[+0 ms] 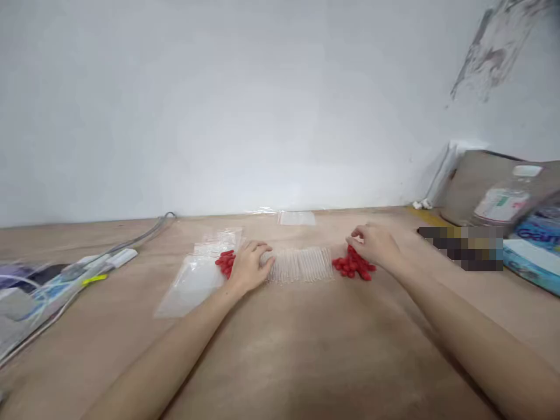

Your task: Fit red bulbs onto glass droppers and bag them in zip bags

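A row of thin, clear or whitish sticks (301, 265) lies side by side at the middle of the table. My left hand (250, 267) rests at the row's left end, palm down, its thumb apart from the fingers. Just left of it, partly behind the hand, is a small pile of red, elongated pieces (224, 262). Another red pile (353, 265) lies off the row's right end. Over that pile's upper edge is my right hand (377, 244), thumb and forefinger curled close together. Whatever is between those fingertips is too small to make out.
Clear plastic bags (190, 286) lie flat on the wooden table (280, 350) at left, and another bag (297, 218) lies by the wall. Cables and a power strip (120, 258) run along the far left. At right stand a plastic bottle (503, 198) and a blue package (538, 248).
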